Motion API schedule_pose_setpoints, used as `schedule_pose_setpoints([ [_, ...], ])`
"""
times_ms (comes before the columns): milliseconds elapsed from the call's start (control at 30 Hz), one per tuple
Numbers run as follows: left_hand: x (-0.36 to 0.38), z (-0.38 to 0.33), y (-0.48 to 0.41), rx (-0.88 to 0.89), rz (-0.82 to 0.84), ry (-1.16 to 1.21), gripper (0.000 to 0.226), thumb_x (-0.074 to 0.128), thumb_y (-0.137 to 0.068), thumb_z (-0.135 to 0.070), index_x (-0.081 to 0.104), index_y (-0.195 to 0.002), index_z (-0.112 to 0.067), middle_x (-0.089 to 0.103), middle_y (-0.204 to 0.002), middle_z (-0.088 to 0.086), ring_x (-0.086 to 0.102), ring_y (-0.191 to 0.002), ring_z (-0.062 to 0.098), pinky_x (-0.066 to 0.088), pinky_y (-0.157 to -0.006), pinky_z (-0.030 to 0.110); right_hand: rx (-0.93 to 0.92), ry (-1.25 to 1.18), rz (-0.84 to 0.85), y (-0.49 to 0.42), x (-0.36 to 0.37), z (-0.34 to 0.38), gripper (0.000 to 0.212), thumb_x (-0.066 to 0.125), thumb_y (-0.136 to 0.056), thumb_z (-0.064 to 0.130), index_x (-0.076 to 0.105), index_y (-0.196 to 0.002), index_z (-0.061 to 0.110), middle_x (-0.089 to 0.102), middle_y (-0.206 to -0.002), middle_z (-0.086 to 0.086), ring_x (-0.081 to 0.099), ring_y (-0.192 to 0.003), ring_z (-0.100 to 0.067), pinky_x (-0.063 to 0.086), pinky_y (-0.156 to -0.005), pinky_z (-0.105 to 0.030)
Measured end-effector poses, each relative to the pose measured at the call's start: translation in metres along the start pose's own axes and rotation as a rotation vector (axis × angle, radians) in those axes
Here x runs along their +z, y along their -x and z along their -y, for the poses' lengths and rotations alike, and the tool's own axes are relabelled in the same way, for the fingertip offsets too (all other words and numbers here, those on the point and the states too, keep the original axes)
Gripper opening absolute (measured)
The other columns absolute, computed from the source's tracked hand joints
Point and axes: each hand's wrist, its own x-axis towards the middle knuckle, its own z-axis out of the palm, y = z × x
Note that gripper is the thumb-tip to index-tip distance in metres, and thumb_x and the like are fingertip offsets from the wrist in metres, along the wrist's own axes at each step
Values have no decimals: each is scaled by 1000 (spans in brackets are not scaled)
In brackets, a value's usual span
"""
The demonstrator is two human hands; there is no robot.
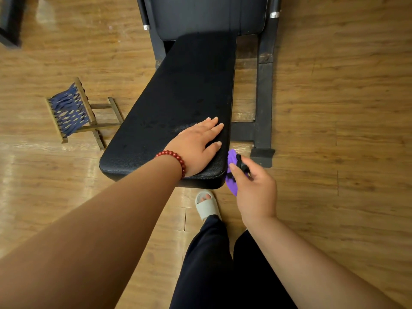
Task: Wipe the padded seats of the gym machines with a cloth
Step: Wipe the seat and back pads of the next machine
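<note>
The person's left hand [196,146] lies flat, palm down, on the black padded leather-look seat [178,97] of a gym machine. Its fingers are straight and slightly spread, reaching toward the seat's right edge near the front corner, and it holds nothing. A bracelet of round red beads [176,157] circles the left wrist.

The right hand [254,192] is just beside the seat's right front corner. Its fingers are curled and its thumb is pressed down over a crumpled purple cloth [231,158]. The cloth bunches out of the grip above and below the thumb and touches the side edge of the seat at that corner. Something small and black sits under the thumb; whether it is part of the cloth cannot be told.

The long seat runs away from the person to a black padded backrest [207,16] at the top of the view. A black metal frame [264,97] with a worn foot runs along the seat's right side. All of this stands on a glossy wooden plank floor [334,85].

On the floor to the left, well apart from the seat, stands a small wooden folding stool with a woven blue strap top [69,110]. Below the seat's front edge a pale slide sandal [206,207] shows, and dark trousers [207,264] fill the bottom centre.
</note>
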Motion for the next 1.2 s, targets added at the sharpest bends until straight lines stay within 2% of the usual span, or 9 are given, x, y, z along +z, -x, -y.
schedule_pose_setpoints([
  [200, -1, -2, 1, 16, -12, 1, 54, 34, -104, -33, 18, -154, -23, 10, -162, -5, 3, -148, 7, 1, -116, 23, 6, -9, -64, -40, 17, 4, 26, 68, -89, 15, 72, -114, 21, 61, -84, 31, 62, -87, 3, 52, -89, -26],
  [300, 0, -1, 1, 15, -1, -6, 55, 33, -104, -34, 14, -154, -24, 5, -162, -5, -1, -148, 8, -1, -115, 22, 48, -43, -39, -31, 12, 1, 22, 69, -88, 18, 72, -98, 38, 65, -78, 31, 64, -89, 3, 52, -89, -29],
  [367, 0, -1, 0, -1, 16, -17, 56, 31, -104, -37, 9, -154, -26, 0, -162, -5, -6, -148, 11, -1, -117, 27, 59, -71, -6, -19, 6, -3, 35, 70, -88, 17, 68, -78, 50, 69, -80, 29, 66, -89, 1, 53, -86, -28],
  [467, 0, 0, -1, -5, 39, -54, 56, 28, -104, -40, 8, -154, -27, -1, -163, -3, -5, -149, 14, 0, -119, 31, 45, -107, -13, -18, 7, -2, 38, 70, -88, 16, 65, -78, 53, 70, -86, 23, 67, -93, -1, 53, -87, -27],
  [633, -9, -2, -7, -63, 85, 69, 53, 35, -103, -38, 20, -153, -29, 11, -162, -6, 5, -149, 12, 7, -119, 33, 50, -124, -51, -46, 20, 9, 27, 69, -88, 14, 70, -111, 27, 66, -88, 25, 64, -91, 3, 53, -88, -22],
  [767, -16, -3, -21, -69, -62, -18, 48, 37, -102, -38, 35, -148, -24, 35, -153, -4, 30, -140, 17, 23, -113, 33, 72, -120, -57, -31, 15, 7, 31, 70, -87, 17, 65, -83, 47, 67, -81, 28, 65, -90, 2, 52, -86, -25],
  [967, -3, 1, -35, -55, 23, -75, 56, 28, -104, -38, 12, -155, -21, 3, -163, -2, -6, -149, 18, -1, -119, 34, 70, -178, -84, -34, 20, 1, 33, 72, -86, 16, 65, -84, 48, 70, -90, 20, 67, -92, -2, 55, -87, -29],
  [1100, -2, 3, -38, -55, 31, -81, 56, 27, -104, -39, 10, -155, -22, 1, -163, -2, -4, -149, 16, 0, -119, 33, 85, -155, -102, -72, 34, 6, 24, 71, -87, 16, 70, -98, 37, 71, -94, 17, 67, -97, -8, 55, -92, -39],
  [1200, -1, 4, -38, -50, 20, -78, 56, 27, -104, -39, 11, -155, -23, 2, -163, -2, -3, -149, 15, 0, -119, 32, 123, -147, -100, -67, 31, 7, 29, 72, -86, 17, 68, -82, 46, 71, -87, 23, 67, -92, -1, 55, -89, -34],
])
